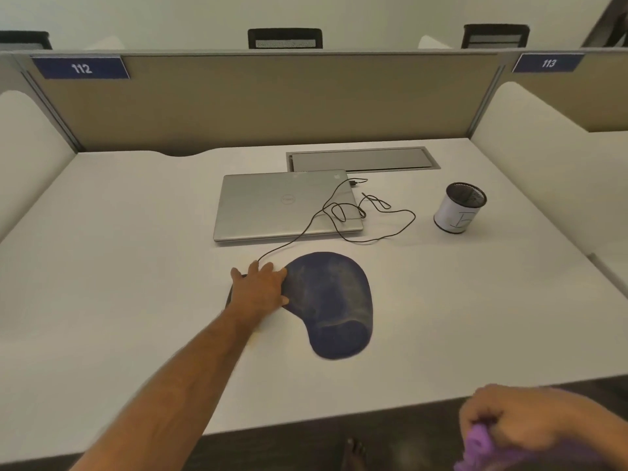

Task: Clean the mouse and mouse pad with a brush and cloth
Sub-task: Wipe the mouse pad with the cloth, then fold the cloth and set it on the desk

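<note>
Your left hand (260, 288) is spread flat over the mouse (232, 294), fingers fairly straight, covering it, not clearly wrapped around it; only a dark sliver shows at the hand's 9 o'clock edge. It sits just beside the mouse pad (334, 300), thumb touching the pad's 9 o'clock rim. Your right hand (520, 419) is down at 5 o'clock of the frame, off the desk (119, 266), fingers curled tight on a purple cloth (479, 443). No brush anywhere that I can see.

Stuff that could bite you, I reckon:

- The mouse cable (339, 212) runs off at 12 o'clock and loops over the closed laptop (285, 207). Lift or drag the mouse far and those loops may snag, tug the plug, or scrape the lid.
- The pad looks dusty and isn't pinned. Wipe it one-handed and it'll probably skate toward 3 o'clock.
- The mesh pen cup (462, 207) stands at the pad's 1 o'clock, well apart, but a loop lies near it, so a hard yank could maybe knock it.
</note>
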A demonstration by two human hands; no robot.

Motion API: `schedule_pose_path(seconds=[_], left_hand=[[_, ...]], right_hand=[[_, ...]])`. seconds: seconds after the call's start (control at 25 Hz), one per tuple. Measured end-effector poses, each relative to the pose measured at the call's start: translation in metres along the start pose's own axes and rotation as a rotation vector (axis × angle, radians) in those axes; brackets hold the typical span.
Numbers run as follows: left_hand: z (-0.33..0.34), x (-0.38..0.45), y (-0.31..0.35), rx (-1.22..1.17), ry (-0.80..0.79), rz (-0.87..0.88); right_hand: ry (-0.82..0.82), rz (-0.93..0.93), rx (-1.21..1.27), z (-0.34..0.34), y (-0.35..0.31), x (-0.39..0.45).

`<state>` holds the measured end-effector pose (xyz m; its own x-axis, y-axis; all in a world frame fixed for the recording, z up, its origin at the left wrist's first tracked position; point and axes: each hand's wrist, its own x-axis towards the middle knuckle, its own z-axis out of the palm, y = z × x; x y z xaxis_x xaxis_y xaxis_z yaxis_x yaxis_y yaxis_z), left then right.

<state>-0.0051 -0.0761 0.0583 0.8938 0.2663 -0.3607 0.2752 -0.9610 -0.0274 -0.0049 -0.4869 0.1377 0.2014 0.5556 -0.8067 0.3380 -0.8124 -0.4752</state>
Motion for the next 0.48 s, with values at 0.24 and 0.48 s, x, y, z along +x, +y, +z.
schedule_pose_path(seconds=[0.24, 0.48], left_hand=[[-0.006, -0.031, 0.055, -0.546, 0.197, 0.390], [-0.012, -0.069, 0.165, -1.468, -0.454, 0.661]], right_hand=[[0.231, -0.343, 0.911, -0.036, 0.037, 0.000], [0.525, -0.421, 1.378, -0.071, 0.029, 0.016]])
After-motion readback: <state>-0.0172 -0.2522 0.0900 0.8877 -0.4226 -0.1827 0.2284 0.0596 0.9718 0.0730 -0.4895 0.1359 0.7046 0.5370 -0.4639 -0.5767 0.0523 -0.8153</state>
